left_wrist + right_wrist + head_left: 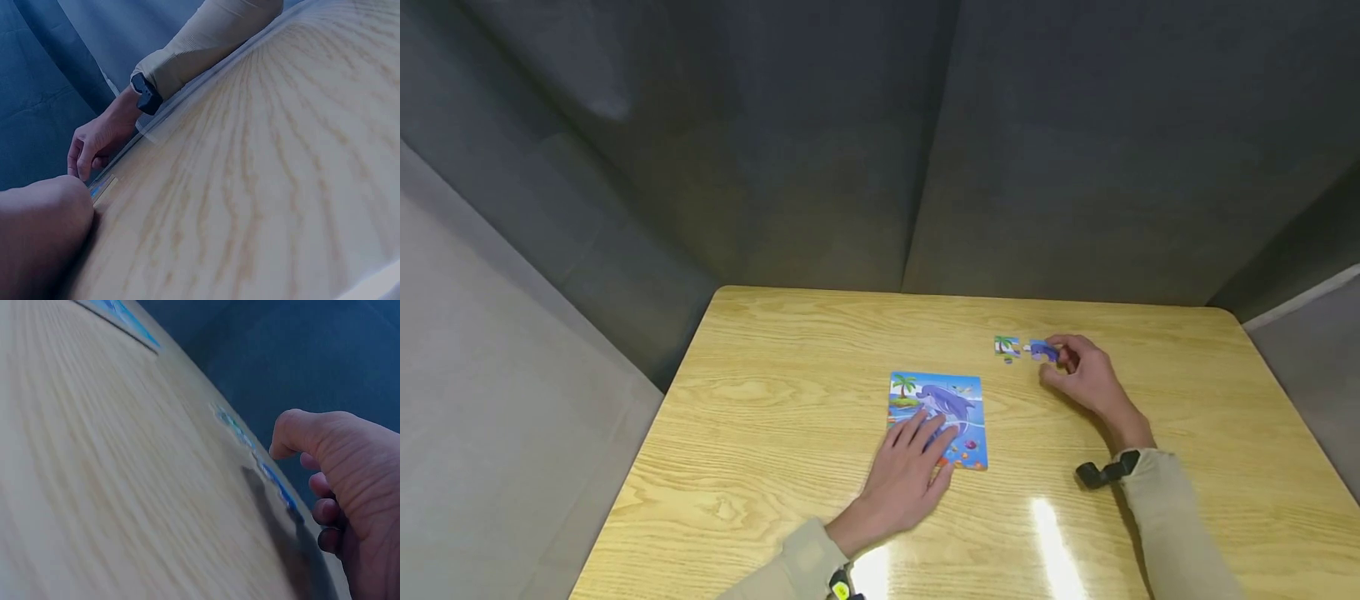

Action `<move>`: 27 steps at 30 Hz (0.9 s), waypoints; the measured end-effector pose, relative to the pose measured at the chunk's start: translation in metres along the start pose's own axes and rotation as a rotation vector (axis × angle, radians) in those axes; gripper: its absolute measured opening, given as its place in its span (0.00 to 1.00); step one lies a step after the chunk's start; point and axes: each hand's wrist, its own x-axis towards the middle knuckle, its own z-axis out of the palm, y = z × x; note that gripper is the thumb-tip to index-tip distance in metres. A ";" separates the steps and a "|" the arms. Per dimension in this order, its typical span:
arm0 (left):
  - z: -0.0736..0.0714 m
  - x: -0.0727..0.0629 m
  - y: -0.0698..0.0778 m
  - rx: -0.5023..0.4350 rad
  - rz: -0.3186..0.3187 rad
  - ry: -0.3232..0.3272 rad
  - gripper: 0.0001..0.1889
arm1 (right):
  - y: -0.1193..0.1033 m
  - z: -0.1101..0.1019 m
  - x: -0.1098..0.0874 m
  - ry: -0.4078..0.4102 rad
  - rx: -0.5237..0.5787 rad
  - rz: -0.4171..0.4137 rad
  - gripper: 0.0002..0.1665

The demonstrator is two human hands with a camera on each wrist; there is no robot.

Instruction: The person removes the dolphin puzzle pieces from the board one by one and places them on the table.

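left hand point(906, 479) lies flat, fingers spread over the dolphin picture point(946, 398). right hand point(1088, 379) has thumb and fingers apart by the dolphin piece point(1041, 350), can't tell if they're touching. palm tree piece point(1006, 346) is just left of that.

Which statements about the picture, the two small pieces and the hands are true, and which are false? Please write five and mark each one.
1. The left hand rests on the picture. True.
2. In the head view, the palm piece lies left of the dolphin piece. True.
3. Both pieces lie on top of the picture. False: they are on the table, apart from it.
4. The right hand is nearer to the dolphin piece than to the palm piece. True.
5. The right hand also touches the picture. False: it is apart from it, at the dolphin piece.
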 end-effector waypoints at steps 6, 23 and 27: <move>0.000 0.000 0.000 -0.003 0.004 0.003 0.28 | -0.022 0.006 -0.005 -0.047 0.001 -0.044 0.23; -0.001 0.001 0.000 -0.009 0.000 -0.006 0.29 | -0.081 0.056 -0.009 -0.406 -0.001 -0.158 0.25; -0.001 0.001 0.000 -0.001 0.000 -0.010 0.28 | -0.087 0.057 -0.004 -0.461 -0.033 -0.149 0.24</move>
